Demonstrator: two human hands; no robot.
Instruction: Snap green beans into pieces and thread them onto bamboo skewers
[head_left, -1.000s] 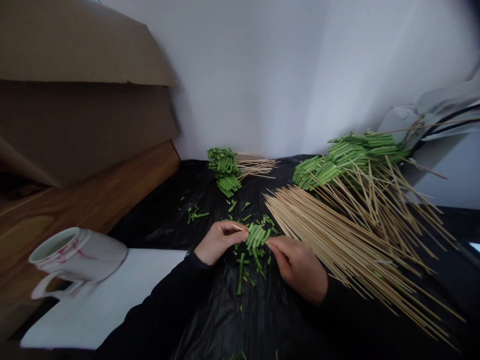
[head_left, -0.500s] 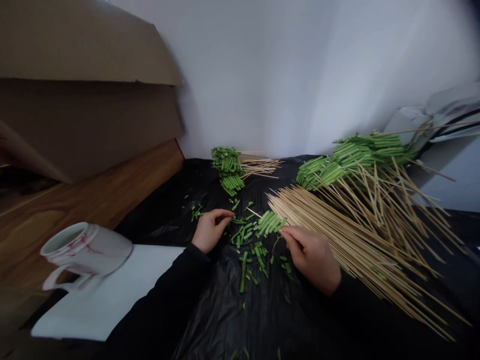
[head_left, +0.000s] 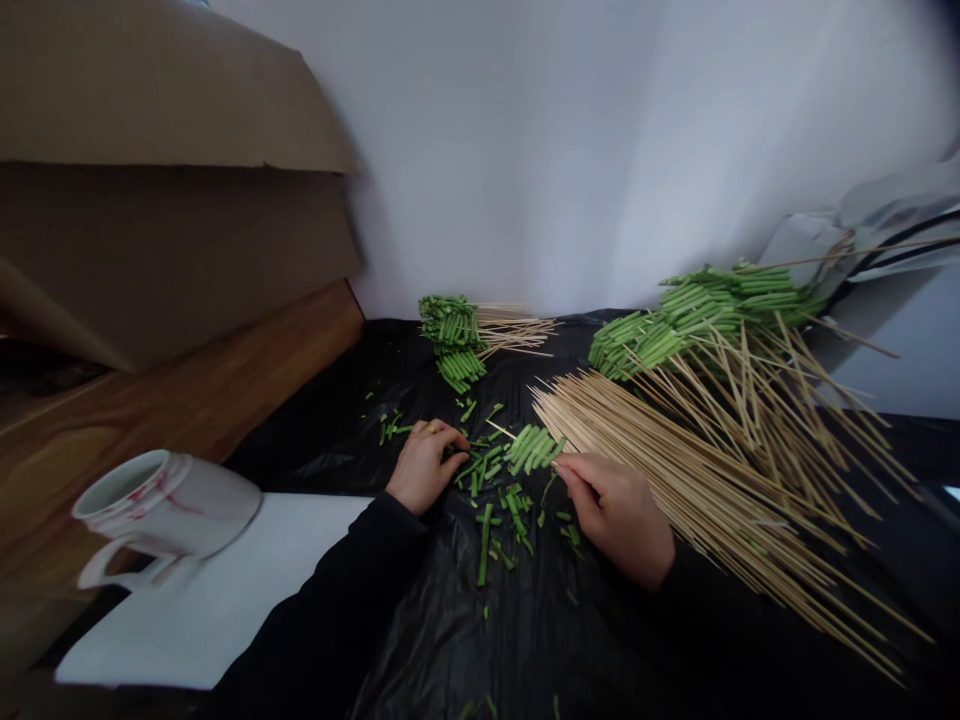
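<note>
Loaded skewer (head_left: 534, 449) aslant, tip (head_left: 501, 430) toward far left

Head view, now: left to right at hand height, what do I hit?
White ceramic mug with pink streaks → left hand → row of cut green stalks on a thin wooden skewer → right hand → pile of long pale wooden sticks.

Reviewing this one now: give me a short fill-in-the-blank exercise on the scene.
The right hand holds a loaded skewer whose pieces are coloured ____.
The mug stands nearer the ____ hand.
The bare skewers lie nearer the ____ hand.
The plastic sheeting beneath the loose pieces is ____.
Missing words: green; left; right; black.
</note>
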